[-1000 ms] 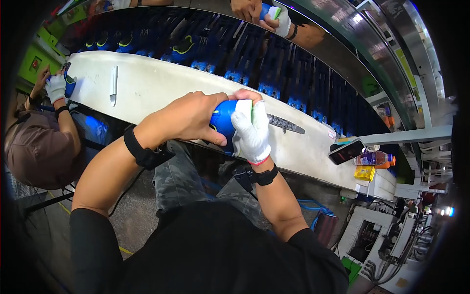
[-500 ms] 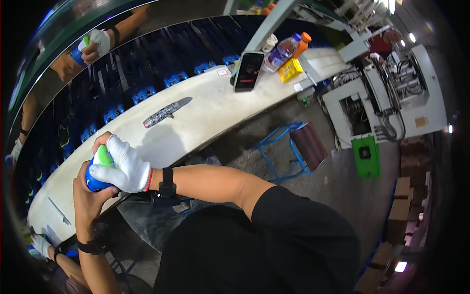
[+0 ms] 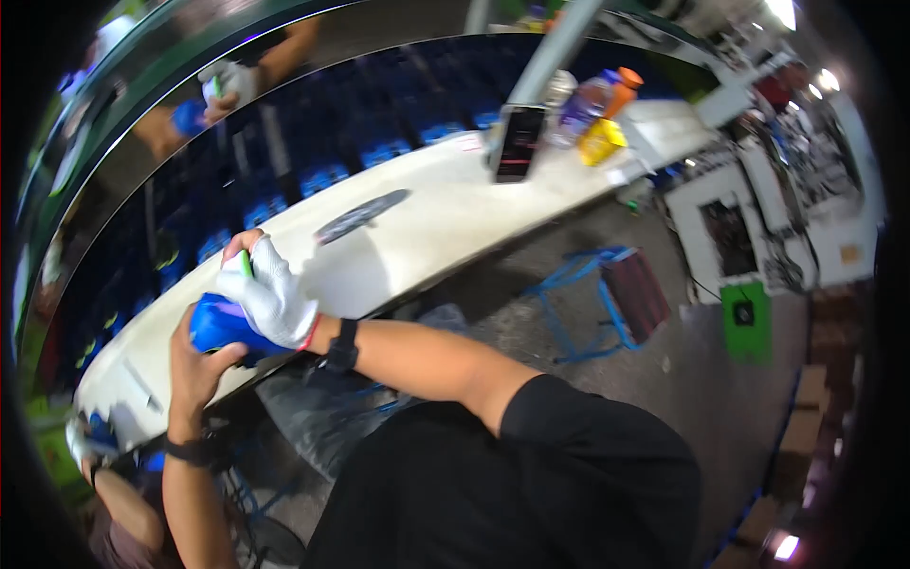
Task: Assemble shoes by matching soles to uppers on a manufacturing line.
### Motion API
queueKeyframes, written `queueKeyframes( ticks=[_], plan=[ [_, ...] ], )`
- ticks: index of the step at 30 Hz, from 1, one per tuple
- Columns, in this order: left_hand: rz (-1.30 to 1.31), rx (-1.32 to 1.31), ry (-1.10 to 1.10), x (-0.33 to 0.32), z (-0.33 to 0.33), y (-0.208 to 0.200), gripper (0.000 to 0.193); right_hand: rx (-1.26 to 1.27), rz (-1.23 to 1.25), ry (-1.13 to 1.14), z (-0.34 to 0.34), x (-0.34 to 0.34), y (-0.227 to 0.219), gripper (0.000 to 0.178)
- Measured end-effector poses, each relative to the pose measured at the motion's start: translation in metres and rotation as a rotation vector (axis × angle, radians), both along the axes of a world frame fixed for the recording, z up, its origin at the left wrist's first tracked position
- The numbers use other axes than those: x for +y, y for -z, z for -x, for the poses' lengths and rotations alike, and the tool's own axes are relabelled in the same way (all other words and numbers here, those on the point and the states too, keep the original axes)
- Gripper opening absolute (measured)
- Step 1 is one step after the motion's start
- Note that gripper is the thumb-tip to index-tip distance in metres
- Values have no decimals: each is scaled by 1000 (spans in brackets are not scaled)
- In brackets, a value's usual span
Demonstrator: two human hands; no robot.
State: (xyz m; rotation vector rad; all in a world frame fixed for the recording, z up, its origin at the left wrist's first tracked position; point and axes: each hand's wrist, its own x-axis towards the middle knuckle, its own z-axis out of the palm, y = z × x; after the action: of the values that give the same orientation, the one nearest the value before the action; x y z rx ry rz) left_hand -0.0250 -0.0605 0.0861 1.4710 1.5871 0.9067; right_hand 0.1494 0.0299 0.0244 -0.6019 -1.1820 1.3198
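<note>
My bare left hand [image 3: 197, 365] grips a rounded blue piece [image 3: 226, 327] from the left and below, thumb along its near side. A purplish patch shows on its top; its exact kind I cannot make out. My right hand [image 3: 273, 299], in a white knit glove that leaves the fingertips bare, is closed on a small bright green piece [image 3: 245, 264] just above the blue one. Its lower edge overlaps the blue piece. Farther along the white worktop [image 3: 436, 204] lies a knife [image 3: 360, 216] with a wrapped, dark mottled handle.
A phone [image 3: 518, 144] leans by a post, near bottles [image 3: 583, 109] and a yellow packet [image 3: 602, 142]. Dark blue items line the back. A blue-framed stool [image 3: 635, 294] and machine [image 3: 725, 228] stand right. A co-worker's gloved hand [image 3: 80, 442] is lower left.
The scene has shifted right in view. My right hand has lifted slightly off the blue piece with the green piece, uncovering more of the blue. The picture is more blurred.
</note>
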Motion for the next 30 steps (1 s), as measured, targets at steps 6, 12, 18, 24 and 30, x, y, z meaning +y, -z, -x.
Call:
queueKeyframes(
  ticks=[6,12,18,24,30],
  plan=[
    [-58,247,134,6,-11,-23,79,-410,-494,-260,-17,10,-36,25],
    [2,168,100,16,-6,-18,82,331,211,-442,-23,21,12,29],
    [7,276,145,25,-7,-25,81,-57,-33,-400,-32,20,-4,37],
    [21,556,264,43,-40,-53,82,-157,-47,-438,-57,16,-29,33],
    [-103,674,461,49,-69,-67,73,-75,15,-473,-95,25,-4,63]
  ],
)
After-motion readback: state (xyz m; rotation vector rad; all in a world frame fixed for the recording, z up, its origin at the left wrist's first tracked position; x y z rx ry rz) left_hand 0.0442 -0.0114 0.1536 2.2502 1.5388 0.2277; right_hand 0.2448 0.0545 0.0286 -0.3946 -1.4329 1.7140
